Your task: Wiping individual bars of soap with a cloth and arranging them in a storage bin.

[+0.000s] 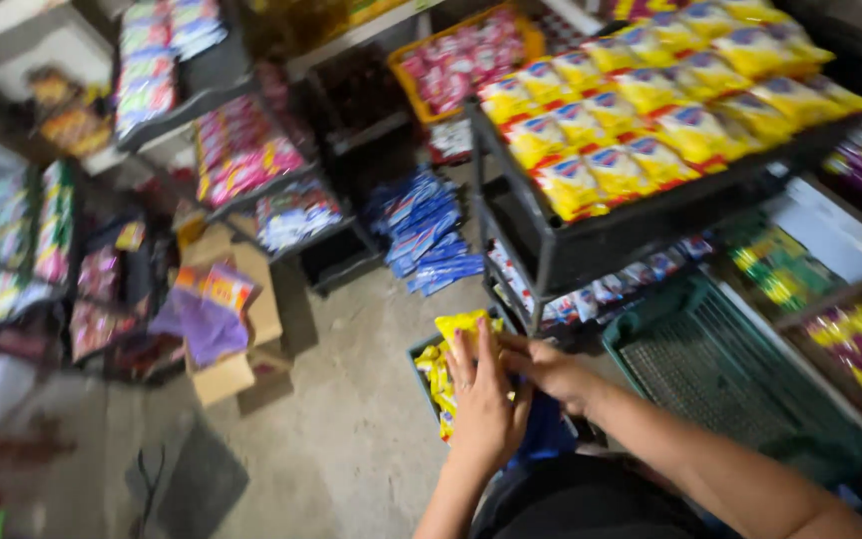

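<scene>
My left hand [486, 404] covers most of the yellow packets [448, 371] I am handling, and motion blur makes it hard to tell how many there are; they sit in a small crate [419, 351] on the floor, mostly hidden. My left hand is raised with fingers stretched flat against the packets, while my right hand [549, 367] reaches across from the right, curled around them from the far side. A black rack [591, 240] of yellow bags [650, 110] stands just behind, a green crate [720, 369] lies to my right, and a cardboard box [236, 329] sits to the left.
</scene>
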